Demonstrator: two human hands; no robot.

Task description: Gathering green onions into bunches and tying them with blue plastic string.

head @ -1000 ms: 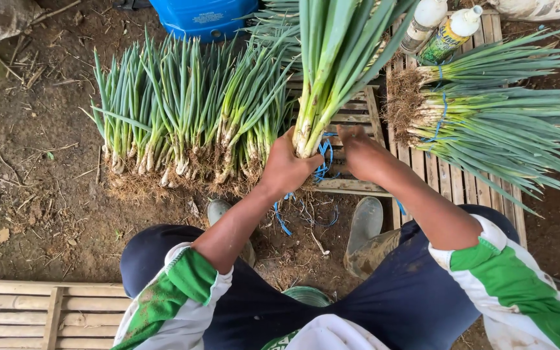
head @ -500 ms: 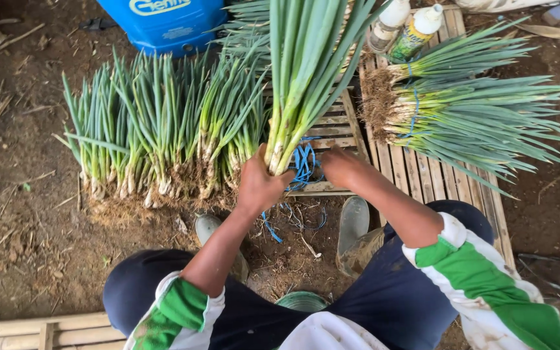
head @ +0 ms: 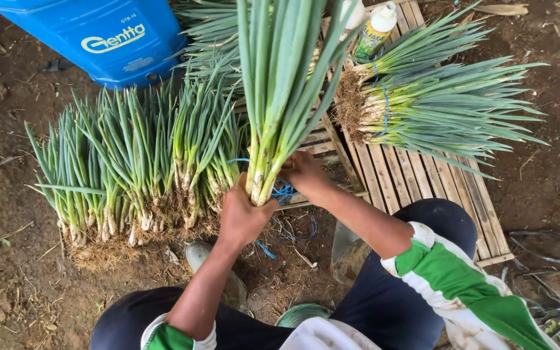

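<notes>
My left hand (head: 244,217) grips the root end of an upright bunch of green onions (head: 280,97). My right hand (head: 303,175) is closed on the same bunch from the right, beside blue string (head: 284,192) that loops around its base. More loose blue string (head: 293,230) lies on the dirt under the hands.
A row of green onions (head: 137,162) lies on the ground at left. Tied bunches (head: 435,107) rest on a bamboo slat platform (head: 422,181) at right, near a small bottle (head: 376,29). A blue plastic container (head: 105,35) stands at the top left.
The view has shifted, so everything sits lower and further left in frame. Both hands keep hold of the bunch's base with the blue string around it.
</notes>
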